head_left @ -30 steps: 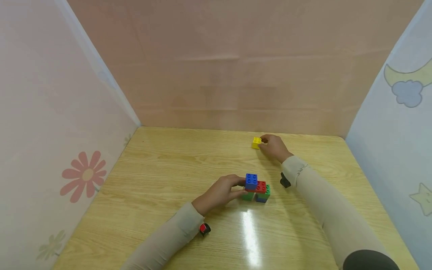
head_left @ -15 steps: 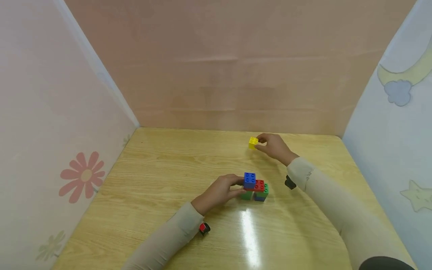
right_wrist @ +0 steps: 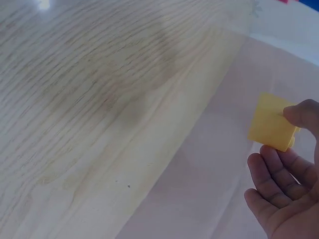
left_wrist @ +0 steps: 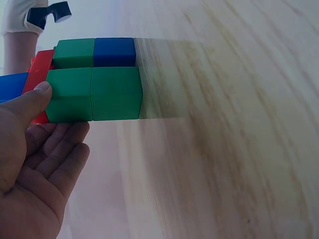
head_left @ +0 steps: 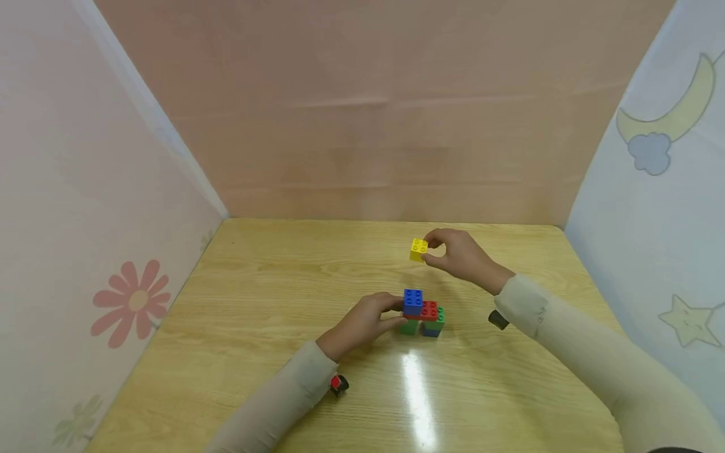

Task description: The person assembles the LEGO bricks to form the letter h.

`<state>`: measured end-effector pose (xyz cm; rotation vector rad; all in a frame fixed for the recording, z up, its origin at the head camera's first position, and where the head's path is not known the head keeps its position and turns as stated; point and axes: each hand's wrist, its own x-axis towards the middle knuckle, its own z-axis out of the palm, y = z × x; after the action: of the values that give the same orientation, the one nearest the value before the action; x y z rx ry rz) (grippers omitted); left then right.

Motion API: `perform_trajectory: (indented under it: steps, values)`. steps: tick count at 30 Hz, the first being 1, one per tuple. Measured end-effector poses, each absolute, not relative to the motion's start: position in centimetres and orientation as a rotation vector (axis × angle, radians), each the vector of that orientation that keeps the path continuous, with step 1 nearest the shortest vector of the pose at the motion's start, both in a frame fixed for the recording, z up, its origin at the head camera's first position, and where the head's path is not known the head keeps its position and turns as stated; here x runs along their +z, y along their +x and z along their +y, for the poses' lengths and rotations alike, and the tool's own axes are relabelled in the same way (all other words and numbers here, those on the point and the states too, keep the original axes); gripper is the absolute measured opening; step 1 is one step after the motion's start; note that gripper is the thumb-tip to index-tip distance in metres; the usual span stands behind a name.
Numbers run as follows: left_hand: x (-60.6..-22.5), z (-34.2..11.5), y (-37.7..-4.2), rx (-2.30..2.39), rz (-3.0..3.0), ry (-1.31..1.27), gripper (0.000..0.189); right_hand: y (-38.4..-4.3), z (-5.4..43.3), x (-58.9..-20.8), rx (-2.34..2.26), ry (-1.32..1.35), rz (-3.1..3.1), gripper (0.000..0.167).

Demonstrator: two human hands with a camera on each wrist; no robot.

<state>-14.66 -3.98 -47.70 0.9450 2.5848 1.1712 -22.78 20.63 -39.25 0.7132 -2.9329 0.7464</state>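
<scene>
My right hand [head_left: 467, 257] pinches a yellow toy building brick [head_left: 418, 250] between thumb and fingers, held above the table. In the right wrist view the yellow brick [right_wrist: 273, 122] has its studs facing the palm side. My left hand [head_left: 362, 324] grips a small structure of building bricks from its left side. A blue brick [head_left: 413, 302] sits on the left end of a red brick [head_left: 430, 311], which bridges two columns. One column is two green bricks [left_wrist: 92, 94]; the other is a green brick [left_wrist: 75, 53] over a blue brick [left_wrist: 114, 52]. The left thumb lies at the red-green seam.
The wooden table [head_left: 283, 277] ends at a beige back wall [head_left: 317, 126]. A flower-printed panel [head_left: 136, 189] stands on the left. A panel with moon and star [head_left: 651, 251] stands on the right. Black cameras [head_left: 338, 384] hang under the wrists.
My right hand has lifted the yellow brick off the table's far side and brought it slightly left and nearer. The left hand keeps its hold on the brick structure. The head view has shifted slightly.
</scene>
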Motion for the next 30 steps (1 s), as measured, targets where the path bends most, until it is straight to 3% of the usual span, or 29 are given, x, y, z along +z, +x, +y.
perform_trajectory:
  steps: [30]
  values:
    - [-47.9, -4.1, -14.8, 1.178, 2.599, 0.987, 0.041, -17.7, 20.2, -36.7, 0.76, 0.857, -2.783, 0.037]
